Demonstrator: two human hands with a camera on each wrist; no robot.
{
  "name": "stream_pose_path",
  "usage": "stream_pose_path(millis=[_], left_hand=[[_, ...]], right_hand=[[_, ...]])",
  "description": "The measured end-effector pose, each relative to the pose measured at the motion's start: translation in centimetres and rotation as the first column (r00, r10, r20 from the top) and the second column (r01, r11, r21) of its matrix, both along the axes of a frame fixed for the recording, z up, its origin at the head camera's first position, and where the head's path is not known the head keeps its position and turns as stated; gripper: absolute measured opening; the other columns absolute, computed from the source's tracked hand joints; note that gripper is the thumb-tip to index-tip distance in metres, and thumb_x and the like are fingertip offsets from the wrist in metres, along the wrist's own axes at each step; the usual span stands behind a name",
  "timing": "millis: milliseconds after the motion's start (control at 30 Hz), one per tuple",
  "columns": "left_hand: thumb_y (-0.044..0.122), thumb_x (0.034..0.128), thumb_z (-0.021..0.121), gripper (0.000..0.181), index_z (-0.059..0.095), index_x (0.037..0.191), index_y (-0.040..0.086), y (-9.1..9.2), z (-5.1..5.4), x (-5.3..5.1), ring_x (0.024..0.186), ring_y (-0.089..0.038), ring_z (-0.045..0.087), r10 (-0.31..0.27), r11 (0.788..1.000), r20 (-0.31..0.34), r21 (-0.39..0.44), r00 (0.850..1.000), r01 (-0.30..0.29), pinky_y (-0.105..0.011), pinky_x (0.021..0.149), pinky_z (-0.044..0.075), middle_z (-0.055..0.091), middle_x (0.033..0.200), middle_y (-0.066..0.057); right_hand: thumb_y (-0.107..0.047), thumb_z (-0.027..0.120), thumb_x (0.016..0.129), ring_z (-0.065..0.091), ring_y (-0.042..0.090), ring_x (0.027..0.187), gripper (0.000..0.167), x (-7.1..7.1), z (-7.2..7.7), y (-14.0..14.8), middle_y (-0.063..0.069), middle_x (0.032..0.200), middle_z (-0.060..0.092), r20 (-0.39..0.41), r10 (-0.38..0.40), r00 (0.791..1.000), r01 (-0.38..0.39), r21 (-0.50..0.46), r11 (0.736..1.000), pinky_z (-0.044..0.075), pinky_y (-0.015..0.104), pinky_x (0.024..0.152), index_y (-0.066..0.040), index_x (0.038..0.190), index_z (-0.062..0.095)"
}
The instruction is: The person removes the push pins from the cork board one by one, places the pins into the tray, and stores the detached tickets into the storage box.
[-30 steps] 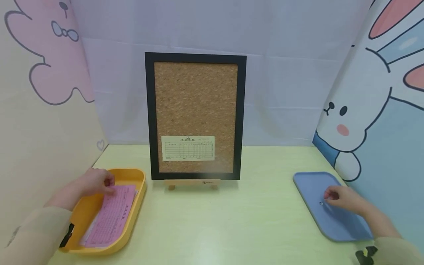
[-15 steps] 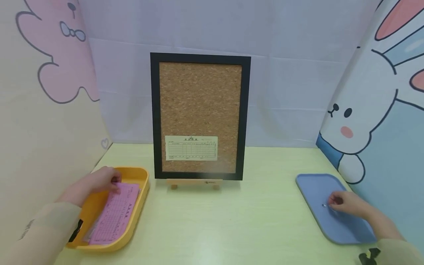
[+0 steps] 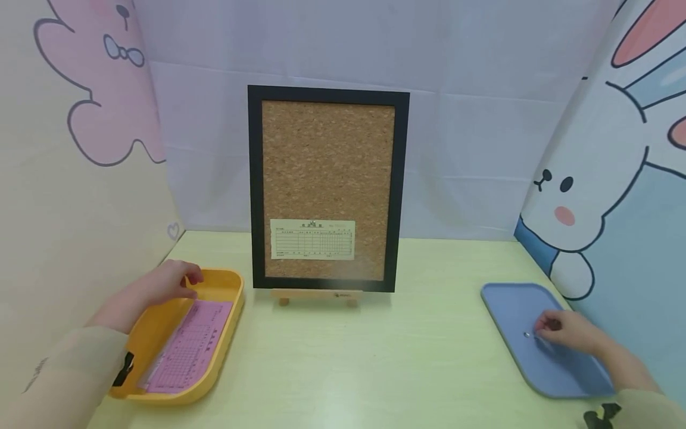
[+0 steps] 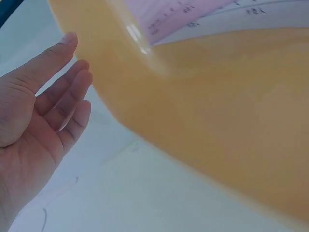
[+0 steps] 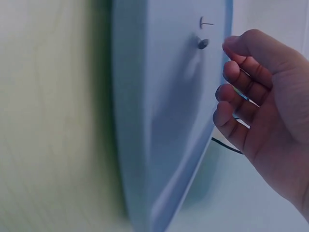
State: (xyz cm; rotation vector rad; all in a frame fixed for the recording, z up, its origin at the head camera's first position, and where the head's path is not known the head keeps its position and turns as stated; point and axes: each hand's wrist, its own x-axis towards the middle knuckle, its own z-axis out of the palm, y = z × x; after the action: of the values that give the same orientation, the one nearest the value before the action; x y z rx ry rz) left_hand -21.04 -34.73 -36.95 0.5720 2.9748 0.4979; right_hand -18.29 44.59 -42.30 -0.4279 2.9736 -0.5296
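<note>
In the head view my left hand (image 3: 172,282) hovers over the far-left part of the yellow tray (image 3: 227,333), just off the end of the pink form sheet (image 3: 190,345). The left wrist view shows its fingers relaxed, holding nothing. The sheet lies in the tray over white paper (image 4: 212,21). Over the blue tray (image 3: 514,298) is my right hand (image 3: 568,330). Its fingers are loosely curled, with nothing seen in them in the right wrist view. Beside its fingertips, two thumbtacks lie on the blue tray: one tack (image 5: 203,44) and another tack (image 5: 202,22).
A black-framed cork board (image 3: 327,161) stands on a small wooden easel (image 3: 316,294) at the back middle. A pale yellow form (image 3: 312,239) is on its lower part. White cloth hangs behind, and printed panels rise at both sides.
My left hand has lifted away from the pink sheet's far end, which it touched before. The sheet now lies lower in the tray. My right hand stays near the tacks. The head view has shifted slightly.
</note>
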Motion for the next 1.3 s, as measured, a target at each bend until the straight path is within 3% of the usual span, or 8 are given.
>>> stream_pose_path(millis=[167, 433, 567, 767, 900, 1100, 1200, 1300], left_hand=[[0.007, 0.0778, 0.075, 0.029, 0.065, 0.103, -0.001, 1.1, 1.6, 0.4, 0.077, -0.020, 0.055, 0.021, 1.000, -0.058, -0.010, 0.998, -0.021, -0.035, 0.071, 0.053, 0.064, 0.090, -0.010], [0.013, 0.0782, 0.076, 0.036, 0.063, 0.109, -0.001, 2.8, 3.7, 0.8, 0.093, -0.034, 0.058, 0.055, 0.996, -0.172, -0.061, 0.984, -0.066, -0.050, 0.081, 0.049, 0.065, 0.103, -0.017], [0.018, 0.0784, 0.077, 0.045, 0.060, 0.117, 0.001, 3.6, 4.4, 1.0, 0.104, -0.041, 0.052, 0.106, 0.991, -0.211, -0.054, 0.972, -0.119, -0.057, 0.087, 0.044, 0.059, 0.114, -0.023], [0.023, 0.0786, 0.077, 0.053, 0.055, 0.123, 0.002, 5.1, 5.8, 1.6, 0.115, -0.046, 0.044, 0.104, 0.993, -0.266, -0.027, 0.958, -0.116, -0.063, 0.093, 0.035, 0.052, 0.125, -0.026], [0.021, 0.0775, 0.077, 0.055, 0.054, 0.123, 0.002, 6.2, 6.2, 2.0, 0.116, -0.045, 0.041, 0.101, 0.994, -0.305, 0.003, 0.947, -0.105, -0.063, 0.094, 0.034, 0.050, 0.126, -0.025], [0.019, 0.0755, 0.079, 0.055, 0.054, 0.122, 0.003, 7.7, 6.5, 2.2, 0.119, -0.045, 0.038, 0.067, 0.998, -0.384, 0.046, 0.921, -0.053, -0.062, 0.098, 0.030, 0.047, 0.128, -0.024], [0.019, 0.0757, 0.079, 0.058, 0.052, 0.125, 0.005, 8.4, 6.7, 2.2, 0.122, -0.046, 0.033, 0.090, 0.995, -0.407, 0.077, 0.909, -0.064, -0.065, 0.098, 0.027, 0.043, 0.133, -0.024], [0.019, 0.0755, 0.079, 0.060, 0.051, 0.127, 0.006, 9.0, 6.8, 2.1, 0.125, -0.048, 0.029, 0.141, 0.987, -0.429, 0.131, 0.893, -0.092, -0.067, 0.097, 0.024, 0.037, 0.138, -0.025]], right_hand=[[-0.013, 0.070, 0.081, 0.042, -0.003, 0.063, 0.008, 0.1, 1.2, -0.6, -0.006, 0.073, 0.054, -0.094, -0.009, 0.996, 0.006, -0.027, 1.000, 0.041, 0.023, 0.056, -0.009, 0.082, 0.063], [-0.016, 0.071, 0.083, 0.043, -0.001, 0.063, 0.014, 0.1, 5.2, -2.8, -0.004, 0.076, 0.058, -0.167, -0.041, 0.985, 0.044, 0.015, 0.999, 0.041, 0.023, 0.055, -0.008, 0.091, 0.063], [-0.016, 0.070, 0.084, 0.043, 0.000, 0.062, 0.017, 0.0, 7.3, -4.1, -0.002, 0.079, 0.062, -0.195, -0.026, 0.980, 0.030, 0.020, 0.999, 0.039, 0.023, 0.054, -0.006, 0.096, 0.063], [-0.018, 0.067, 0.087, 0.041, 0.003, 0.065, 0.018, 0.3, 10.1, -6.6, -0.002, 0.081, 0.063, -0.254, -0.012, 0.967, 0.021, 0.032, 0.999, 0.036, 0.023, 0.053, -0.007, 0.101, 0.063], [-0.020, 0.068, 0.087, 0.040, 0.002, 0.061, 0.019, 0.6, 11.1, -8.5, -0.005, 0.076, 0.060, -0.349, 0.001, 0.937, 0.013, 0.037, 0.999, 0.035, 0.023, 0.049, -0.009, 0.100, 0.062], [-0.016, 0.072, 0.082, 0.042, 0.001, 0.061, 0.017, 0.5, 11.8, -12.0, -0.005, 0.071, 0.057, -0.526, 0.001, 0.850, 0.002, 0.005, 1.000, 0.037, 0.022, 0.048, -0.010, 0.096, 0.063], [-0.013, 0.072, 0.081, 0.045, 0.003, 0.063, 0.016, 0.6, 12.0, -14.0, -0.004, 0.071, 0.059, -0.584, -0.015, 0.812, -0.015, -0.047, 0.999, 0.039, 0.018, 0.051, -0.011, 0.095, 0.064], [-0.012, 0.072, 0.082, 0.046, 0.004, 0.065, 0.018, 0.8, 12.1, -16.0, -0.002, 0.074, 0.061, -0.611, -0.047, 0.790, -0.030, -0.114, 0.993, 0.039, 0.014, 0.056, -0.009, 0.097, 0.064]])
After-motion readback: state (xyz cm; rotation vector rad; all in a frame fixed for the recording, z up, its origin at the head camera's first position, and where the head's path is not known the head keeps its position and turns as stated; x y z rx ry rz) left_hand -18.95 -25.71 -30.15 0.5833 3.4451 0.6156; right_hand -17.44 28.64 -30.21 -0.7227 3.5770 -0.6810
